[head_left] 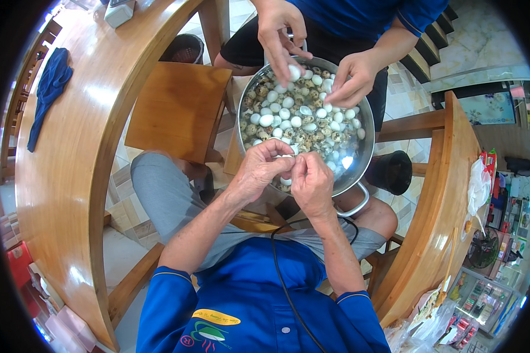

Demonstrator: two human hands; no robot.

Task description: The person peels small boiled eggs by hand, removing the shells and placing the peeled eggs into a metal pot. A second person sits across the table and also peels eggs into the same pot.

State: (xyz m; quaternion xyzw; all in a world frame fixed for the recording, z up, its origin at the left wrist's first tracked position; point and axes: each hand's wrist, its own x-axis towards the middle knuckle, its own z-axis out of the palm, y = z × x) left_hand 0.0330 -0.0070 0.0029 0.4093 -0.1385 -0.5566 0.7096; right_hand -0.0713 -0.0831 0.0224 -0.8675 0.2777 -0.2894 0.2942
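- Wooden table [70, 176] at our left, wooden stool [176, 112] beside it, tiled floor [123, 217] below; we sit with a wide metal pan [353, 175] in front of our knees.
- Step, as we judge it: shelling small eggs by hand, one at a time, over the pan. Plenty left, since many in there wear their shells.
- Our left hand [264, 169]: thumb and fingertips closed around a pale egg [285, 156], mostly hidden by the grip.
- Our right hand [312, 185]: thumb and forefinger pinched in against the same egg; whether they have shell or the egg itself, we cannot tell.
- Next move, we judge, calls for light fingertips: work the last shell free without tearing the white, then let the egg go.
- Looks: speckled eggs [317, 79], brown on cream, lie mixed with smooth, glossy white eggs [266, 120], seemingly in water. Loose shell bits are hard to sort from the eggs.
- Across from us, a co-worker's hand [281, 41] holds a bare white egg above the pan; their other hand [354, 76] hovers with fingers loosely bent, grip unclear.
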